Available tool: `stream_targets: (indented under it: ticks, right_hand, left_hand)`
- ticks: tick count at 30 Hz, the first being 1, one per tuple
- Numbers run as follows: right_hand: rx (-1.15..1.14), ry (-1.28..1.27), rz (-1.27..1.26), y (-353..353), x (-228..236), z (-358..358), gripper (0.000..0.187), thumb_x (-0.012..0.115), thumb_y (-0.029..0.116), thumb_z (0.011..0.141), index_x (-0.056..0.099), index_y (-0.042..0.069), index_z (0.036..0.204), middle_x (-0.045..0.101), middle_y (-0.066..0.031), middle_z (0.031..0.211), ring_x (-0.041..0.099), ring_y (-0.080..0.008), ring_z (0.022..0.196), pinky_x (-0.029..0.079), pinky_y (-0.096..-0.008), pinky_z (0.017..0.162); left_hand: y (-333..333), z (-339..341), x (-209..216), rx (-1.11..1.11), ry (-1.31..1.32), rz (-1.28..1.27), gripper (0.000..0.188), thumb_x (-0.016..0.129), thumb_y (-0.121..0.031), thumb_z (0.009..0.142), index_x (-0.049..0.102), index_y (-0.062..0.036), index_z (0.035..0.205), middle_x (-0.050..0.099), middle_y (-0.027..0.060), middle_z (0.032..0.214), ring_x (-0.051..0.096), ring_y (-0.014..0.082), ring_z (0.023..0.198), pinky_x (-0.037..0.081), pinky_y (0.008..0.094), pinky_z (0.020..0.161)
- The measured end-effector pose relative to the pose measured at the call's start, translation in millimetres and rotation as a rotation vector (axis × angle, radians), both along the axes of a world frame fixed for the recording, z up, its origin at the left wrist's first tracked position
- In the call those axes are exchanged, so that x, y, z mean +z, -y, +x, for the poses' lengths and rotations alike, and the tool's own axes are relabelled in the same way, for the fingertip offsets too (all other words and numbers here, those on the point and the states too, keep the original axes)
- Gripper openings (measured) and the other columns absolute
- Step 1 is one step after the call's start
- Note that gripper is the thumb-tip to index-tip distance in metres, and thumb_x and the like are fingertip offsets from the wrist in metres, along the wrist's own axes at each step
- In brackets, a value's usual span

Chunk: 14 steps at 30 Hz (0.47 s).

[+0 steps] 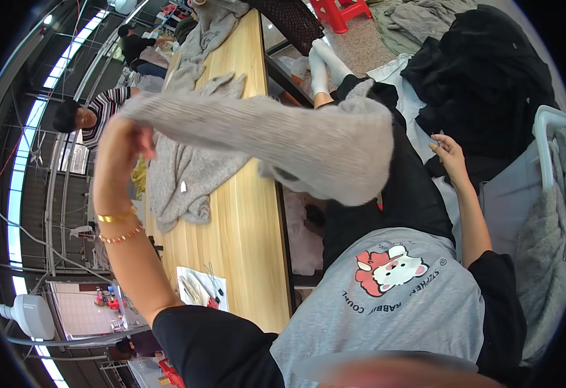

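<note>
My left hand (127, 139) is raised at the left, blurred by motion, and grips one end of a light grey ribbed knit garment (276, 132). From there the knit stretches across the table edge to my lap, where its wider end hangs over my black trousers. At the right, my right hand (450, 154) is closed, with thumb and fingers pinching a small, thin, dark tool (436, 140) whose kind is too small to make out. That hand is apart from the garment.
On the wooden table (244, 213) lie more grey knitwear (186, 174) and a white sheet (200, 288) with small tools. Black cloth (483, 84) is heaped at the far right. Nearer stands a pale plastic bin (516, 168) with grey knits. A red stool (340, 14) is beyond; other people sit at left.
</note>
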State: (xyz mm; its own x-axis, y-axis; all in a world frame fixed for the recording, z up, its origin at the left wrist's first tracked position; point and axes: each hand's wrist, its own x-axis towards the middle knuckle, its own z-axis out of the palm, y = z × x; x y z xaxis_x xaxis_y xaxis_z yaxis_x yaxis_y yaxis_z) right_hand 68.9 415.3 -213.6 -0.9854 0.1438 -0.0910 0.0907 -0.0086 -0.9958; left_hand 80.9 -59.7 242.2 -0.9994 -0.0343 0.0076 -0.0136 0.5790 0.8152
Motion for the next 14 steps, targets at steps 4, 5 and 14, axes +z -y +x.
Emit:
stream_targets:
  ticks: [4,5,14]
  right_hand:
    - [0.043,0.002,0.009,4.7,6.5,-5.0,0.031,0.069,0.011,0.087,0.063,-0.001,0.116,0.051,0.007,0.073,0.041,-0.0013,0.061,0.029,-0.0193,0.053]
    - [0.029,-0.009,0.004,1.8,2.7,-6.6,0.031,0.068,0.011,0.087,0.063,-0.001,0.116,0.05,0.0075,0.072,0.04,-0.0013,0.06,0.029,-0.0194,0.053]
    - [0.019,0.091,0.011,-5.2,-23.4,5.1,0.031,0.068,0.011,0.088,0.062,-0.001,0.116,0.048,0.0077,0.069,0.041,-0.0014,0.058,0.029,-0.0196,0.052]
  left_hand:
    - [192.8,-36.3,81.8,0.561,-0.375,0.409,0.034,0.033,-0.014,0.103,0.061,0.0056,0.104,0.067,0.0154,0.089,0.07,0.0256,0.079,0.06,0.0278,0.06]
    - [223.6,-39.0,99.2,0.774,-0.512,0.46,0.036,0.031,-0.011,0.103,0.06,0.008,0.108,0.068,0.0201,0.102,0.071,0.0311,0.093,0.063,0.0294,0.068]
    - [319.1,-8.6,-11.5,1.032,-0.888,0.165,0.054,0.054,-0.02,0.095,0.038,0.01,0.137,0.058,0.025,0.124,0.06,0.0341,0.11,0.051,0.0437,0.09]
